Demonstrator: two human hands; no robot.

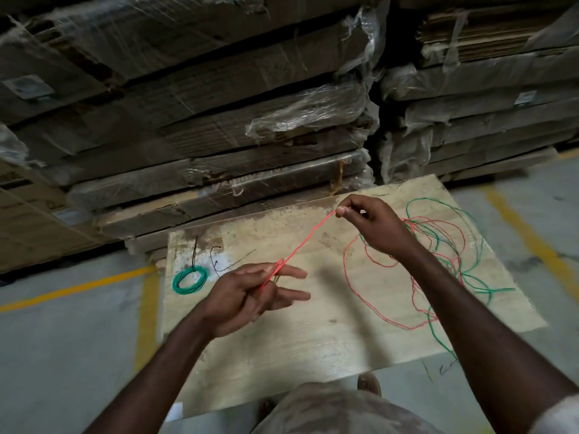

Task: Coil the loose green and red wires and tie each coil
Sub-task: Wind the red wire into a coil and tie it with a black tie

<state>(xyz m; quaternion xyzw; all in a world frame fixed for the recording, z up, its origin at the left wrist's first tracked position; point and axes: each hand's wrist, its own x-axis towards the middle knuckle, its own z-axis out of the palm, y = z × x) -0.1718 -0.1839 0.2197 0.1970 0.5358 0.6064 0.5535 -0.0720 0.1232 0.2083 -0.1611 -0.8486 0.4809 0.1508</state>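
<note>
Head view: red wire stretches taut diagonally between both hands.

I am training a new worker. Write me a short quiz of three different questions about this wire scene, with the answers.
1. True or false: the green coil lies on the board, left of both hands.
2. Which wire runs taut between the left hand and the right hand? A) green B) red wire
3. Fill in: the loose wires lie tangled at the board's ____ side.

Key: 1 true; 2 B; 3 right.
</note>
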